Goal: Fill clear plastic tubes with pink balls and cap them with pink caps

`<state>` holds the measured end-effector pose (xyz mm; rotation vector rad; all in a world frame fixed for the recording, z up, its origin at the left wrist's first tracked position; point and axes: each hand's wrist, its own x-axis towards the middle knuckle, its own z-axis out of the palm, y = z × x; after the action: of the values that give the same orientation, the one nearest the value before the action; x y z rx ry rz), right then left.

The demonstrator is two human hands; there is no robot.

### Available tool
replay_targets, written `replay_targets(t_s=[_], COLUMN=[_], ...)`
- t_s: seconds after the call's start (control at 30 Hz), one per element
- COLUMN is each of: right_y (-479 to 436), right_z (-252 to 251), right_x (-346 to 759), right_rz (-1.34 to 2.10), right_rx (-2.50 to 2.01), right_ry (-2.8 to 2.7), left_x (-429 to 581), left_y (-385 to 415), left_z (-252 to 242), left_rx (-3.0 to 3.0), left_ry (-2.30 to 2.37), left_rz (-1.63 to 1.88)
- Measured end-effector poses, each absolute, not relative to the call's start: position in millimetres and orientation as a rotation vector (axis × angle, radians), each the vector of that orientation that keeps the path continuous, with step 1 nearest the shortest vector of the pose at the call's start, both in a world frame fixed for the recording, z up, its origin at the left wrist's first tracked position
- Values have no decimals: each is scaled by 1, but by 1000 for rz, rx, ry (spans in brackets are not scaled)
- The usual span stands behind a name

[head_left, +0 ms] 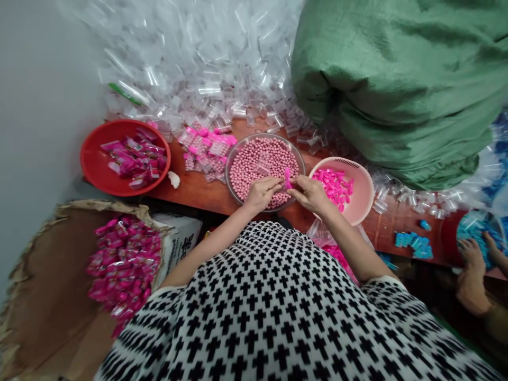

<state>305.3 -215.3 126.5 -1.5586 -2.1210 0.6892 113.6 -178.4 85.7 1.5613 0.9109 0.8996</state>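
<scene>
Both my hands are over the near side of a metal bowl (302,161) full of round pink beads (254,164). My right hand (311,193) pinches a bright pink plastic cap (288,179) between thumb and fingers. Close beside it, my left hand (262,193) is closed, its fingertips against or near the cap; what they grip is too small to tell. A clear plastic tube (263,163) lies on the beads. To the right of the bowl stands a pale pink basket (364,190) holding loose pink caps (337,185).
Filled, pink-capped tubes (206,151) lie left of the bowl, beside a red basin (88,164) of pink packets. Clear tubes (190,53) pile up behind, next to a green sack (397,90). A carton (51,296) holds pink packets. Another person's hands (472,254) work at right.
</scene>
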Motion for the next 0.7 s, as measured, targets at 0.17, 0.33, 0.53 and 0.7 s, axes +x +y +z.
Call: replay_targets(t_s=[0.17, 0.33, 0.53, 0.7], right_y=[-206, -203, -187, -157], right_z=[130, 134, 130, 155], right_x=[308, 312, 313, 312], right_rz=[847, 967, 1006, 792], right_rx=[-1485, -1409, -1366, -1295], right_ry=[-2138, -2103, -2162, -2432], left_x=[110, 108, 103, 98], left_y=[-171, -164, -156, -150], left_z=[89, 90, 92, 93], left_rx=[1613, 1583, 1629, 1533], left_ry=[866, 794, 811, 798], left_rz=[833, 751, 742, 716])
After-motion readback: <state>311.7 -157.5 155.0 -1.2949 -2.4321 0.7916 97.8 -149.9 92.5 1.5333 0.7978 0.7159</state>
